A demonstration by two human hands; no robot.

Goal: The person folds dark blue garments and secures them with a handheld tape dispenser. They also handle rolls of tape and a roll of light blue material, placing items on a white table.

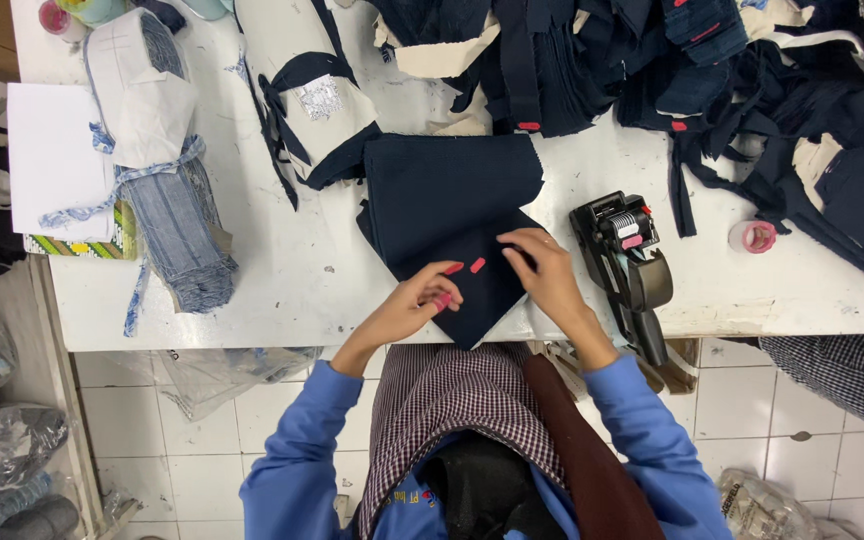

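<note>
White laminate, scuffed and smudged, is carrying the work: a long tabletop (pixel 282 290) above a floor of pale square tiles. At its near edge, a stack of dark navy fabric pieces (pixel 447 215) is lying flat — soft, matte cloth cut in angular shapes, one corner hanging past the edge toward the person. Small pink stickers (pixel 476 265) are sitting on the top piece, narrow and glossy against the weave.

The left hand (pixel 414 305) is resting on the cloth at the near edge, fingers curled inward and pinching a pink sticker between thumb and fingertips. The right hand (pixel 547 268) is lying on the fabric just beside it, fingers bent down and pressing the cloth; whether they are gripping anything I cannot tell.

Just right of that hand, a black plastic labelling gun (pixel 624 265) is lying with its handle reaching the near edge, and a pink tape roll (pixel 753 236) is sitting farther right. Toward the left edge, a bundle of light blue denim pieces (pixel 177 215) is lying tied with a strip — ribbed along its stacked edges. Along the far edge, heaped navy scraps (pixel 652 70) are sprawling loosely.
</note>
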